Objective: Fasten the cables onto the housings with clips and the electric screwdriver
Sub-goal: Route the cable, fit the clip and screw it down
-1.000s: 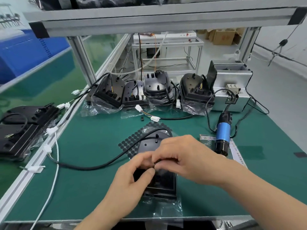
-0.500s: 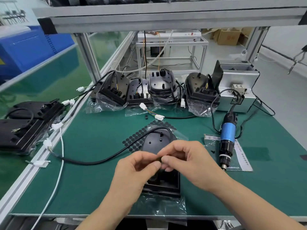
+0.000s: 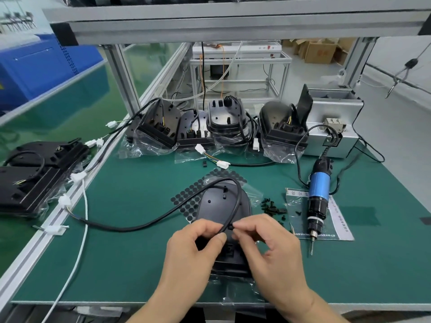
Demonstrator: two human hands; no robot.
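1 black housing (image 3: 221, 206) was recorded lying flat on an opened clear bag (image 3: 253, 194) at the near middle of the green mat (image 3: 130, 183). Its black cable (image 3: 149, 226) was looped over the top and trailed off to the left. The cable was pinched between thumb and forefinger of the left hand (image 3: 193, 250). A small black clip (image 3: 230, 227) on the same cable was pinched by the fingertips of the right hand (image 3: 268, 243), just above the housing. 4 further housings (image 3: 224, 117) were noted in clear bags along the back of the mat. A grey metal box (image 3: 333, 117) was set at the back right, contents not discernible. The electric screwdriver (image 3: 318, 194) was laid on a bagged printed sheet (image 3: 342, 229) to the right, tip toward the near edge. Loose black screws (image 3: 271, 205) were scattered between it and the housing. A sheet of round black pads (image 3: 186, 201) was partly covered by the housing. Cardboard boxes (image 3: 319, 51) were seen on the floor beyond, and a blue machine (image 3: 42, 66) at the far left. The housing's near end was hidden by both hands.
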